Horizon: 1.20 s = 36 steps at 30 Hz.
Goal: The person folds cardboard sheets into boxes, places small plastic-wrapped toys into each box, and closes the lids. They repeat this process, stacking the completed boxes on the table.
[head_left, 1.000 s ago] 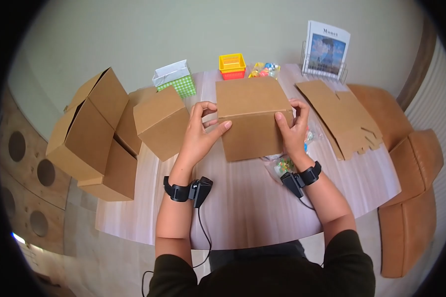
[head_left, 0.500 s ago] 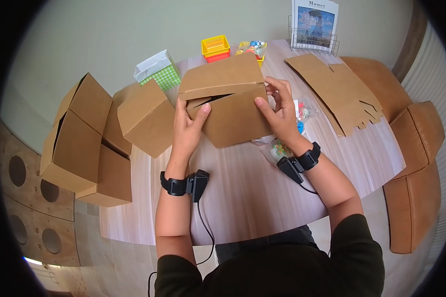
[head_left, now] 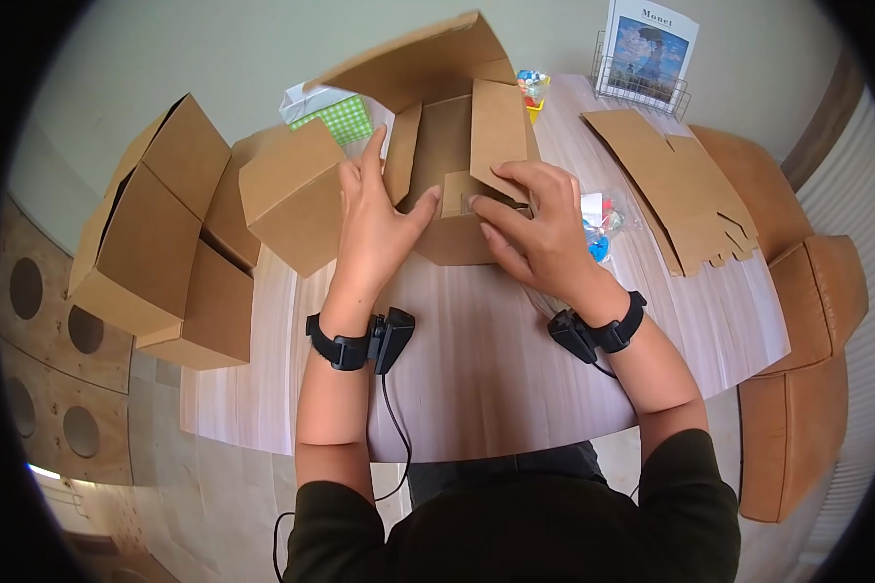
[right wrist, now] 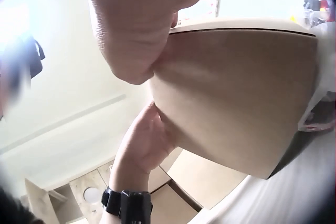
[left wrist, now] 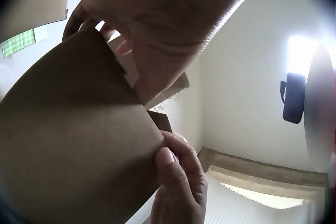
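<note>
A cardboard box [head_left: 452, 245] is open in front of the person, its lid [head_left: 423, 66] raised at the back and its side flaps upright. The left hand [head_left: 374, 219] grips the box's front left corner, thumb at the front edge and fingers along the left side. At the front right, the right hand [head_left: 552, 225] has bent fingers over the front edge, with fingertips at the opening. In the left wrist view the right hand [left wrist: 181, 182] pinches the edge of the box [left wrist: 79, 134]. The right wrist view shows the left hand [right wrist: 144, 142] against the box [right wrist: 236, 87].
Other cardboard boxes [head_left: 292, 194] stand at the left. Behind them is a green checked bag [head_left: 335, 121]. Flat cardboard [head_left: 671, 194] lies at the right, near a wire rack with a Monet print [head_left: 649, 60]. Plastic packets [head_left: 605, 228] lie beside the right hand.
The box's lid has swung up and back, showing the inside and side flaps. The right hand has moved from the right side to the front edge; the left fingers have straightened somewhat.
</note>
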Motion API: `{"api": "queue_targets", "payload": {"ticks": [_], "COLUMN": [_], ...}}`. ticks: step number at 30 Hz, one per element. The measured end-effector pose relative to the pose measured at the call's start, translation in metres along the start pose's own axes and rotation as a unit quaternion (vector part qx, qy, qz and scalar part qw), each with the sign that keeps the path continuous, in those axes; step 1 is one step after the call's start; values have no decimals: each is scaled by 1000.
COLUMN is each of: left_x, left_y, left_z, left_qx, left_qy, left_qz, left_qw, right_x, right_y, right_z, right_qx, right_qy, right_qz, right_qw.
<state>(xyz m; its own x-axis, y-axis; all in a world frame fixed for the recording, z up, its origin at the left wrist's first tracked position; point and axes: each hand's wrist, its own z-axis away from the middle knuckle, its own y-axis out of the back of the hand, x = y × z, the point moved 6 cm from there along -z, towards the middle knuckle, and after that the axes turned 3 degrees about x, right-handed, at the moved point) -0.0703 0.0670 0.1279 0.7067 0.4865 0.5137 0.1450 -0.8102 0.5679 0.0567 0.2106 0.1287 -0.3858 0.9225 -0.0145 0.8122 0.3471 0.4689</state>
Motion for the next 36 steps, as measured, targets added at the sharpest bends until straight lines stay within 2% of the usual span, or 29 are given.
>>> {"api": "queue_targets", "payload": {"ticks": [1, 4, 7, 10, 13, 17, 19, 20, 24, 27, 34, 36], "left_x": [1, -8, -11, -24, -27, -20, -10, -4, 14, 23, 51, 55], "left_y": [3, 8, 18, 14, 5, 6, 11, 15, 27, 32, 42, 49], "left_z": [0, -5, -9, -12, -12, -10, -9, -8, -5, -1, 8, 8], "left_qx": [17, -52, -45, -37, -15, 6, 23, 29, 18, 5, -34, 6], "left_qy": [-13, 113, 153, 143, 201, 219, 236, 229, 179, 137, 46, -23], "left_qz": [-8, 93, 59, 136, 364, 494, 557, 554, 527, 515, 492, 418], "left_qw": [1000, 988, 985, 980, 909, 841, 796, 800, 830, 846, 869, 908], "right_x": [-1, 3, 12, 25, 32, 28, 18, 13, 0, -1, 10, 13], "right_y": [2, 7, 11, 14, 17, 17, 12, 8, -7, -1, 9, 4], "right_z": [-1, -3, -2, 2, 3, 0, -1, -1, -1, -4, -6, -1], "right_qx": [0, 10, 37, 71, 81, 50, 23, 9, -50, -75, -59, -85], "right_qy": [-9, -32, -56, -95, -103, -90, -57, -42, 24, -27, -60, -58], "right_qz": [11, 36, 35, 27, 103, 270, 268, 266, 62, -10, 16, 6], "right_qw": [1000, 999, 997, 993, 986, 957, 962, 963, 997, 997, 996, 995]}}
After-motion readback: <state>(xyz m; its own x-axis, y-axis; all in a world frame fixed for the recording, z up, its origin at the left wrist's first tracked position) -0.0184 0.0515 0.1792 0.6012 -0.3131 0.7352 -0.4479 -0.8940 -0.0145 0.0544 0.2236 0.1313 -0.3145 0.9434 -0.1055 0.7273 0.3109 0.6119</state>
